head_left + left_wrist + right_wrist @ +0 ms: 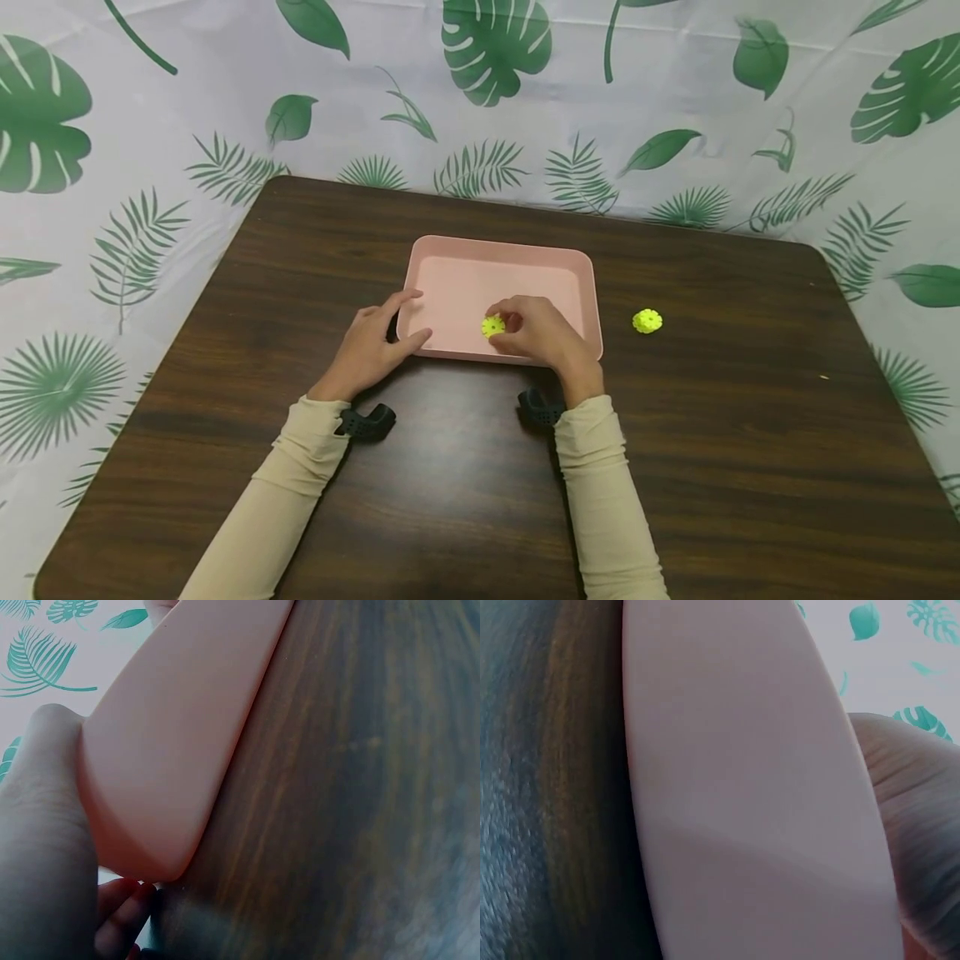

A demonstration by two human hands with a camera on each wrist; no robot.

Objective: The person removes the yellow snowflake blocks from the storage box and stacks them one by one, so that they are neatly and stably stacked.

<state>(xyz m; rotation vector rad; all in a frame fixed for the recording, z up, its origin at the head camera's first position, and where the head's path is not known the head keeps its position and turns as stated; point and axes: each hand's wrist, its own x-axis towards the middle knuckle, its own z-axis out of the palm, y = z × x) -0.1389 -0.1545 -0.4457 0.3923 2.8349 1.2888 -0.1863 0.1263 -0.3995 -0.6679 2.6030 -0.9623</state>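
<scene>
A shallow pink tray [457,287] lies on the table. My left hand [365,348] holds its near left corner, thumb over the front rim and index finger over the left side. In the left wrist view, other fingers [124,907] curl against the tray's end. Above the tray floor, my right hand [536,327] pinches a yellow-green notched plastic disc [491,326] between thumb and fingers. The right wrist view has mostly the tray's outer wall [742,750]; the disc and fingertips are hidden there.
More yellow-green notched discs [647,321], seemingly a small cluster, sit on the dark wooden table [712,417] right of the tray. A tiny pale speck [823,377] lies farther right. Behind the table hangs a white cloth with green leaves [495,50].
</scene>
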